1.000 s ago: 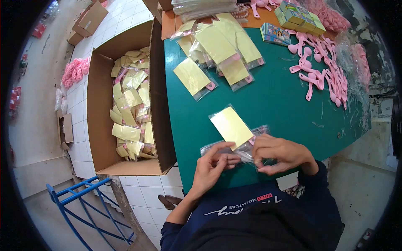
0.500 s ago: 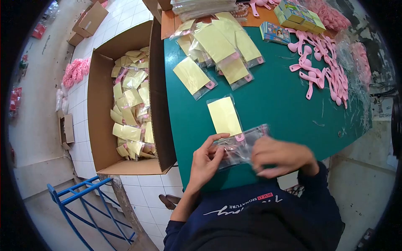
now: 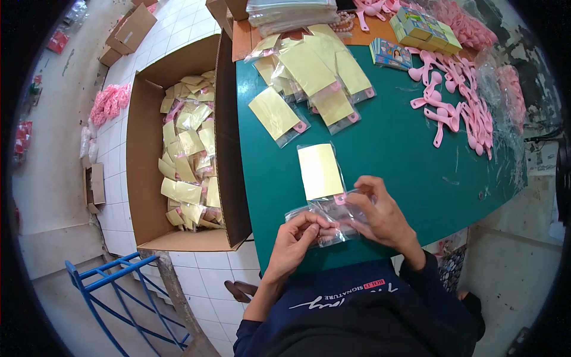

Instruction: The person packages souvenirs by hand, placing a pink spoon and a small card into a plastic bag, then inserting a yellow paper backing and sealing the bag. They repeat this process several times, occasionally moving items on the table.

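Note:
My left hand [image 3: 297, 238] is closed on the near left part of a clear plastic bag [image 3: 338, 233], thumb and fingers pinched together. At the bag's right side is my right hand [image 3: 380, 214], its curled fingers and thumb on the film; the fingertips are slightly blurred. Just beyond both hands lies a packed pouch with a pale yellow card [image 3: 320, 171] and a pink end showing at its lower corner. Farther up the table is a pile of similar yellow-card pouches [image 3: 306, 65]. Glare on the film hides what, if anything, the bag contains.
Left of the green table [image 3: 386, 137] stands a large cardboard box [image 3: 178, 241] full of yellow-card pouches. Pink spoons [image 3: 470, 113] are heaped at the right, near small printed boxes [image 3: 422, 30] and cards [image 3: 389, 53]. Stacked clear bags [image 3: 291, 12] lie at the back. A blue metal frame [image 3: 113, 268] stands lower left.
My right hand has moved slightly up, its fist loosening onto the bag's right side. The bag has turned and shifted slightly left and down; my left hand still grips it.

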A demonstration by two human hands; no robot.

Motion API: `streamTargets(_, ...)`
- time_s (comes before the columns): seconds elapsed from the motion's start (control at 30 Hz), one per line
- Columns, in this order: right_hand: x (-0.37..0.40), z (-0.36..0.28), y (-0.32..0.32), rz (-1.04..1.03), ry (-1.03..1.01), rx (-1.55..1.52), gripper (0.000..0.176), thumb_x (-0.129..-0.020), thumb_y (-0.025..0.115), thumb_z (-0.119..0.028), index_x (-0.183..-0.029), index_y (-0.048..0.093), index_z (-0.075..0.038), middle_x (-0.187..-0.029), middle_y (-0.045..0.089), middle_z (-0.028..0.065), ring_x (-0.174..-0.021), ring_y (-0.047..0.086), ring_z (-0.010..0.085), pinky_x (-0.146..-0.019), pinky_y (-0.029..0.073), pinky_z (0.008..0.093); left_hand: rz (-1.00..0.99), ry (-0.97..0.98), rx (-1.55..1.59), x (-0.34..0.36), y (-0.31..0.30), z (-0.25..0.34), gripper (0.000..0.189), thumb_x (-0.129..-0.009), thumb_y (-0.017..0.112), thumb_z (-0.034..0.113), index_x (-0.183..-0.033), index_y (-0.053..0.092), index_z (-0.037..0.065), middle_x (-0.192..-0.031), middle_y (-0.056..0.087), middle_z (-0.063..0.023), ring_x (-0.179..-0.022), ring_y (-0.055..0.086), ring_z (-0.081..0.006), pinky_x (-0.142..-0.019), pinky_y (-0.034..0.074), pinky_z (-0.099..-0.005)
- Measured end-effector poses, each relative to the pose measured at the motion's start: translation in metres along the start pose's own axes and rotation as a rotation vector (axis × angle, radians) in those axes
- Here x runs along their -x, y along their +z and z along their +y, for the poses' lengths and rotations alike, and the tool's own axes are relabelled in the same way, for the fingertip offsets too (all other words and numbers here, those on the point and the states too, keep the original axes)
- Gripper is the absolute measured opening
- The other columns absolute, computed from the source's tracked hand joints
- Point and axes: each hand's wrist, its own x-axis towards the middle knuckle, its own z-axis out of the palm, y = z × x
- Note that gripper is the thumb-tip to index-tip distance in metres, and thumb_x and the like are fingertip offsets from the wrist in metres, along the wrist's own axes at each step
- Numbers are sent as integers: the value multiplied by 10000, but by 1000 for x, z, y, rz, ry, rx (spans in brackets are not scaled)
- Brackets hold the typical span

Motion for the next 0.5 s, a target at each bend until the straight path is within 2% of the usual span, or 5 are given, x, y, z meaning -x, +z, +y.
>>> streamTargets(0.1,-8,13,12,61,-63,-142,249,-722,710,-62,-944,597,-63,-981,490,99,-833,565,220,-704,496,316,5,-130,133,7,5,25,196,-951,393,14,-1091,531,15,-1098,594,-187,-1018,612,-232,-824,523,-319)
streamTargets(0.2,-8,18,4,51,-10,-291,182,-733,698,-39,-892,609,-47,-984,491,90,-824,569,204,-701,491,294,238,38,-413,5,-1,20,172,-920,484,19,-1085,528,32,-1044,609,-155,-962,633,-223,-777,538,-308)
streamTargets(0.3,-10,13,4,-33,4,-325,165,-742,695,-36,-879,602,-33,-987,495,89,-853,574,197,-718,490,288,141,122,-827,-4,7,21,194,-862,590,32,-1046,532,12,-956,610,-107,-859,655,-206,-720,550,-296)
streamTargets(0.33,-10,13,3,-30,41,-337,154,-752,689,-36,-877,599,-28,-989,498,86,-858,573,186,-718,491,282,181,164,-859,-6,7,19,203,-807,665,59,-969,559,-2,-885,592,-85,-774,654,-191,-682,554,-286)
streamTargets(0.5,-4,6,9,25,319,-615,93,-818,646,-46,-870,587,4,-957,525,71,-824,585,132,-686,499,249,204,203,-871,-13,8,17,175,-771,706,46,-878,589,-27,-876,599,-76,-795,623,-112,-659,520,-241)
